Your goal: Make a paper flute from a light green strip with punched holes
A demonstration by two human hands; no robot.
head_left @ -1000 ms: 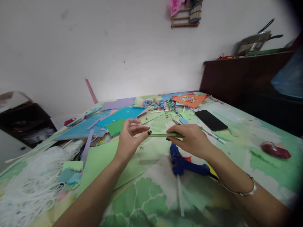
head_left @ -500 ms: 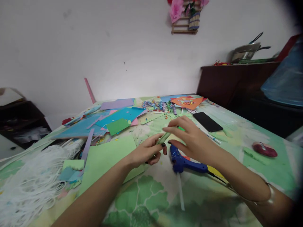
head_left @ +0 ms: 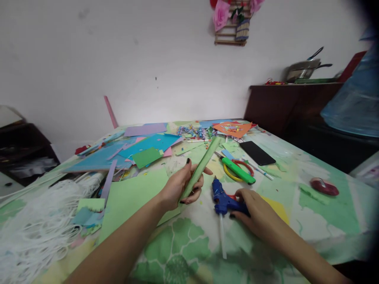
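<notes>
A pale green strip [head_left: 208, 156] slants up above the middle of the tabletop [head_left: 192, 242], grasped by the left hand [head_left: 185, 184]. Toward the near edge, the right hand [head_left: 255, 207] grips the handle of a blue glue gun [head_left: 222, 202]. A black phone [head_left: 257, 153] lies nearer the right edge.

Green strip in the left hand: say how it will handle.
The green strip is probably fairly stiff: it juts straight past the left hand. Slim and paper-like, it is likely light and may crease if squeezed.
</notes>
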